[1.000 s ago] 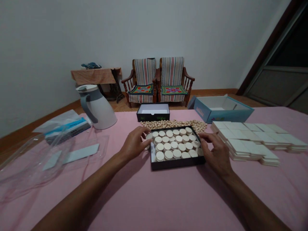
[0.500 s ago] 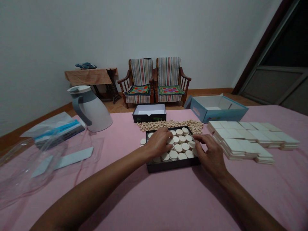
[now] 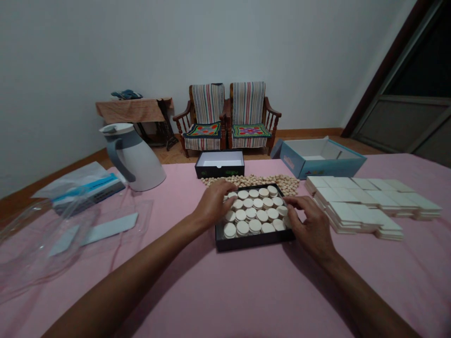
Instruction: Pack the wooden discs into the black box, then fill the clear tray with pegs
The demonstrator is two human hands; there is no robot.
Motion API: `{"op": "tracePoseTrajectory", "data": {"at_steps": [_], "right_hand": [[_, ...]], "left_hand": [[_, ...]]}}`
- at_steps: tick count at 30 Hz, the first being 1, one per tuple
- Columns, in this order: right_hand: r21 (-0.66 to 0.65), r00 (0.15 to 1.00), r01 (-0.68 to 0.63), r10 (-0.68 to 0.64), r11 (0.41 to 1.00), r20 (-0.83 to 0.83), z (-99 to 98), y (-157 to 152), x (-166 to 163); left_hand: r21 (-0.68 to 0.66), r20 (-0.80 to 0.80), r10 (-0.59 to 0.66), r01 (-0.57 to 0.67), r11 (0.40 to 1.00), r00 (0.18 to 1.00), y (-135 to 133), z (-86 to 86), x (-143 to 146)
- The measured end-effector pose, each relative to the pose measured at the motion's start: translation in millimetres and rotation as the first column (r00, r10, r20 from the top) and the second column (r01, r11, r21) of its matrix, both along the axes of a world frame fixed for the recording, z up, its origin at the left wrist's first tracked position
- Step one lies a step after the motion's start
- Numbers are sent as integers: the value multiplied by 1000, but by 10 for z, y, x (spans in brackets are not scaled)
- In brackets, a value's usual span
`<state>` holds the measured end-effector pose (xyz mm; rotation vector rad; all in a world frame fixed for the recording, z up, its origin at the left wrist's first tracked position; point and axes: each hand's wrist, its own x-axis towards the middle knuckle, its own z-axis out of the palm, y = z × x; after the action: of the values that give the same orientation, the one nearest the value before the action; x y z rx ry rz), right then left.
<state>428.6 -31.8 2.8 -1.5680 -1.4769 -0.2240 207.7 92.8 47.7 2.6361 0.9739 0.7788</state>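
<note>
A shallow black box [image 3: 255,241] stands on the pink cloth, filled with rows of stacked pale round wooden discs [image 3: 261,216]. At its left rim, my left hand [image 3: 213,202] has thumb and fingers apart, with the thumb tip over the discs near the far left corner. My right hand [image 3: 310,227] grips the right side of the box, its thumb near the front corner and its index finger on the rim. Small pale wooden beads [image 3: 253,180] lie spread just behind the box.
Behind the beads stands another black box [image 3: 220,171]. To the right are stacked square wooden tiles [image 3: 362,206] and a blue open box [image 3: 324,166]. On the left sit a white-grey jug [image 3: 141,164], a blue-white carton [image 3: 88,192] and clear plastic packaging [image 3: 70,239]. Chairs [image 3: 248,117] stand beyond.
My left hand has moved left from over the discs to the box's left rim, uncovering the left rows. The right hand stays at the right side. The view has shifted slightly.
</note>
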Motion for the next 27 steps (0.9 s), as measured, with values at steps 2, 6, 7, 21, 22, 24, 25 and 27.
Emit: {"op": "tracePoseTrajectory", "data": {"at_steps": [2, 6, 7, 21, 22, 24, 25, 27], "right_hand": [[-9, 1000, -2, 2, 1000, -4, -5, -3, 1], [-20, 1000, -3, 3, 1000, -3, -21, -6, 0], [-21, 1000, -5, 5, 1000, -1, -24, -6, 0], [-3, 1000, 4, -4, 1000, 4, -57, 9, 26], [2, 1000, 7, -7, 1000, 5, -52, 7, 28], [8, 1000, 13, -13, 1000, 4, -40, 4, 33], [9, 1000, 16, -16, 1000, 0, -33, 2, 35], [14, 1000, 16, -16, 1000, -5, -19, 0, 37]], "left_hand": [[-35, 19, 96, -96, 995, 995, 83, 19, -184], [-85, -65, 139, -144, 986, 988, 240, -45, -517], [-105, -100, 124, -135, 985, 987, 256, -79, -579], [-162, -290, 135, -188, 969, 947, 87, -341, -672], [-157, -288, 143, -194, 968, 947, 97, -298, -684], [-139, -274, 158, -202, 970, 949, 109, -177, -688], [-128, -258, 160, -198, 972, 953, 106, -104, -669], [-112, -221, 135, -162, 980, 966, 77, 44, -567]]}}
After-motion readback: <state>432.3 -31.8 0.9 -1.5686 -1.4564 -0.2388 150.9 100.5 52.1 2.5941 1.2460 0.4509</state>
